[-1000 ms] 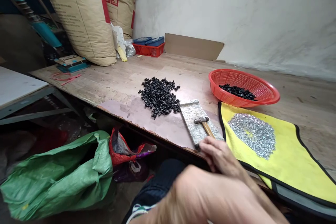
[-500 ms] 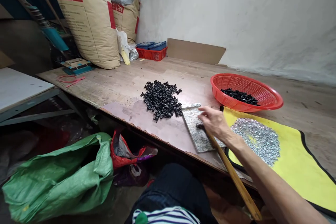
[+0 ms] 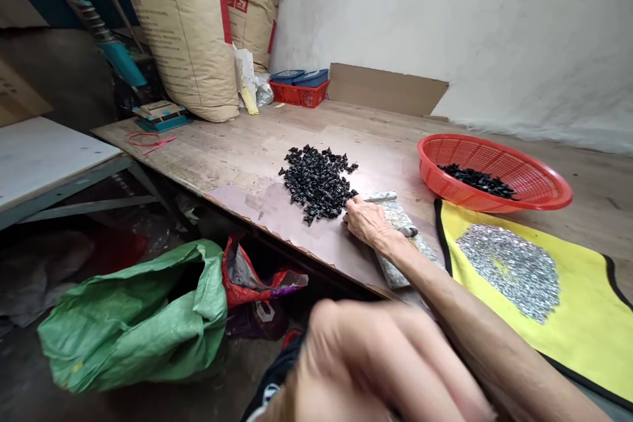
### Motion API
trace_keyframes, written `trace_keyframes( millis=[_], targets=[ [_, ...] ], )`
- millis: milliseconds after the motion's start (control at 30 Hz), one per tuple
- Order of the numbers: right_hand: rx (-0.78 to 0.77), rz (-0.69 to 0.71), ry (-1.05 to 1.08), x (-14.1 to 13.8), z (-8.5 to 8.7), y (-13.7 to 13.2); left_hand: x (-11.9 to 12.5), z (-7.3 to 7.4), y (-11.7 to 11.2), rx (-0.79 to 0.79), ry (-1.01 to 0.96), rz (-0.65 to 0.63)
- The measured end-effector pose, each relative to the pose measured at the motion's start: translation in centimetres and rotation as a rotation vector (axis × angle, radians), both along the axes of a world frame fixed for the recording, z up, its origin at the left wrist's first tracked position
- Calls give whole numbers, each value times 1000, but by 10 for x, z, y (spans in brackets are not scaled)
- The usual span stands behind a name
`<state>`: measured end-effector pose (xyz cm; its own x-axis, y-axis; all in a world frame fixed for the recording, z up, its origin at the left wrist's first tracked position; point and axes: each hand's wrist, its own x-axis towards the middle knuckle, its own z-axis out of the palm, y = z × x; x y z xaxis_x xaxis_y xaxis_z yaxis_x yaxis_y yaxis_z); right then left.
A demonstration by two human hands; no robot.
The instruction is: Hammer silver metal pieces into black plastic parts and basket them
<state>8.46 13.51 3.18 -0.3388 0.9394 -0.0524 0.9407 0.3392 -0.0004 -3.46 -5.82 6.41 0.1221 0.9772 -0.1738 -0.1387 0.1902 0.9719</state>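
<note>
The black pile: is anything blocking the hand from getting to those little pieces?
Nothing visible blocks it. The right hand is right at the edge of the black pieces, and the metal plate lies behind the hand, not between.

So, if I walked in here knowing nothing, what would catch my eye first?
A heap of small black moulded pieces sits mid-bench, with the right hand at its edge. To the right, a red plastic basket holds more black pieces. In front of the basket, a yellow cloth carries a broad patch of small silvery metal pieces.
</note>
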Motion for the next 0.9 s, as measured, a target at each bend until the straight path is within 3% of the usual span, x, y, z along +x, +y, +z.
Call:
trace_keyframes(
  millis=[100, 200, 333, 433, 533, 667, 767, 833, 900],
  targets=[
    [7, 11, -23, 0, -2, -10, -5, -13, 56, 23, -36, 163],
    [21, 38, -33, 0, -3, -16, -4, -38, 102, 39, -25, 385],
    [40, 122, -24, 5, -3, -17, 1, -66, 141, 69, 179, 388],
    [57, 172, -2, 11, 1, -20, 5, -68, 157, 89, 315, 372],
    [84, 202, 47, 17, 10, -34, 9, -56, 155, 61, 254, 258],
    [151, 287, 119, 32, 22, -76, 16, -38, 122, 15, -97, 0],
    [342, 377, 212, 47, 19, -113, 28, -31, 90, -54, -242, -57],
    [516, 430, 312, 56, 13, -135, 40, -30, 73, -95, -269, -66],
    [590, 444, 394, 64, 7, -152, 52, -33, 62, -130, -267, -80]
  ],
)
